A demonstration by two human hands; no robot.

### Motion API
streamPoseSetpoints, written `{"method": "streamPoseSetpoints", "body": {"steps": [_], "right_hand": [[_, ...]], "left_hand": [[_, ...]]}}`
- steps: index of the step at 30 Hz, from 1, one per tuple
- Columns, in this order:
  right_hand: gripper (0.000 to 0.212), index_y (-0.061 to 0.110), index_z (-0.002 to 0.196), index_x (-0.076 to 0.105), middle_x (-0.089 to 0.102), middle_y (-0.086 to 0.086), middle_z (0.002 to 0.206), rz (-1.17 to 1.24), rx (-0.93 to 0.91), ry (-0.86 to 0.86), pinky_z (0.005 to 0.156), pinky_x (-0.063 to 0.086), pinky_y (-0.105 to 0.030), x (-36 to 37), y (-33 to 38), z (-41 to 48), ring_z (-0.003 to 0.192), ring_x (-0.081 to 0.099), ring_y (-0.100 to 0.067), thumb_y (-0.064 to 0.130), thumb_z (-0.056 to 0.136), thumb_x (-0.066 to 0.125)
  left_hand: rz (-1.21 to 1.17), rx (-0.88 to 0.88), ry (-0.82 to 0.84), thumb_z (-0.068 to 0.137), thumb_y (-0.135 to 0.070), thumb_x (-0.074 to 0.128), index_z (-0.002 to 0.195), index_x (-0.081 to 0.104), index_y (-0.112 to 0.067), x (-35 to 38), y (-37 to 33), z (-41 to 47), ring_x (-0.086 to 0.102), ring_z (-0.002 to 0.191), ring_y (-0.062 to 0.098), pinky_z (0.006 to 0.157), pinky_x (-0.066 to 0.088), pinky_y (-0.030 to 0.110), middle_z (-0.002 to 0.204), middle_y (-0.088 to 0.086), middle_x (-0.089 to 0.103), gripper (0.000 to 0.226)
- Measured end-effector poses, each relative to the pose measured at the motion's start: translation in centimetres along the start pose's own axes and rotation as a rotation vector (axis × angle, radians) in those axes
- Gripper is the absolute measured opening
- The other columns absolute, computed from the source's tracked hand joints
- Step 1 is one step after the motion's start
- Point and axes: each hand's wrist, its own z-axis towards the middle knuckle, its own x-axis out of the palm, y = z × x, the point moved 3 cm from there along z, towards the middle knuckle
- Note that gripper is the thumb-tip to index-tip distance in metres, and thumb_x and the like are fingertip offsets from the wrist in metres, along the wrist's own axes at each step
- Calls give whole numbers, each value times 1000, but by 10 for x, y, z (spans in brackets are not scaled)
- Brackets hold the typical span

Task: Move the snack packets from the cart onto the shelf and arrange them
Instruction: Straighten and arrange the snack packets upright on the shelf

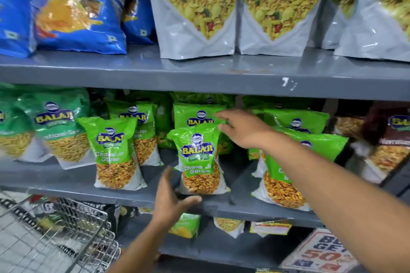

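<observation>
Green Balaji snack packets stand on the grey middle shelf [221,207]. One packet [199,157] stands upright at the shelf's front, in the centre. My left hand [170,197] is open just left of its base, fingers spread, thumb near the bottom edge. My right hand [241,128] reaches in from the right, open, fingertips at the packet's top right corner and at the packet behind it [195,115]. Another packet [115,153] stands to the left and a third [286,182] leans at the right. The wire cart [66,228] is at the lower left.
Big blue bags [77,11] and grey-white mix pouches [195,6] fill the upper shelf. Maroon packets [390,139] stand at the right end of the middle shelf. The lower shelf holds more small packets [228,226] and a price sign [319,255].
</observation>
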Motion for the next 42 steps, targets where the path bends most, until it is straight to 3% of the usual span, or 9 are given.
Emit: {"method": "streamPoseSetpoints", "body": {"steps": [10,14,18,22,26,29,33,38,42], "right_hand": [[15,22,92,68,70,-10,108,-26,166,-306,84,52,-39,13,-8,4,98,64,-32,20,86,55],[23,29,105,63,63,-5,120,-57,120,-366,101,40,-49,21,19,15,113,55,-31,32,84,54],[46,28,120,56,62,0,128,-160,51,-92,106,35,-51,30,60,54,123,52,-26,55,84,45],[24,21,86,66,70,-4,98,-83,48,-26,87,49,-38,45,76,77,100,64,-30,41,86,52],[32,22,103,61,66,-12,113,-53,82,-257,80,46,-36,28,78,84,100,62,-34,46,91,42],[27,27,99,56,61,-1,98,-10,26,-7,69,38,-27,19,65,80,91,56,-22,50,87,47],[69,22,131,47,56,1,131,-55,120,297,92,40,-23,6,22,49,119,54,-15,47,72,72],[22,27,93,63,68,-2,100,-167,195,205,61,37,-18,-6,-7,38,86,59,-17,34,75,74],[49,26,122,56,62,-6,123,-153,178,218,84,42,-23,-3,-2,38,102,60,-18,34,76,72]], "left_hand": [[170,37,274,54,-40,88,79,56,-45,-6,-5,41,53,60,-19,51,37,6,60,-30,60,41],[201,29,314,49,-43,87,99,65,-28,-6,-1,50,66,85,-1,73,52,22,90,-12,73,56],[227,38,314,45,-52,84,102,65,-30,-4,3,52,68,87,5,75,54,26,96,-12,75,64],[232,36,335,43,-58,81,105,62,-33,-2,4,52,67,89,4,76,54,24,98,-14,74,70],[224,45,361,42,-60,80,105,61,-35,-4,4,54,64,89,1,68,46,11,98,-17,72,71],[198,35,392,41,-59,81,104,60,-39,-4,4,57,62,87,-2,65,41,6,90,-23,66,70],[205,52,417,40,-59,82,86,56,-52,-6,6,59,55,73,-20,58,39,-1,76,-34,60,53],[171,64,420,41,-58,81,103,59,-40,-5,7,60,53,72,-16,58,39,-3,78,-32,58,68],[136,75,422,39,-58,83,102,56,-45,-4,7,58,60,79,-9,61,42,-1,80,-34,61,69]]}}
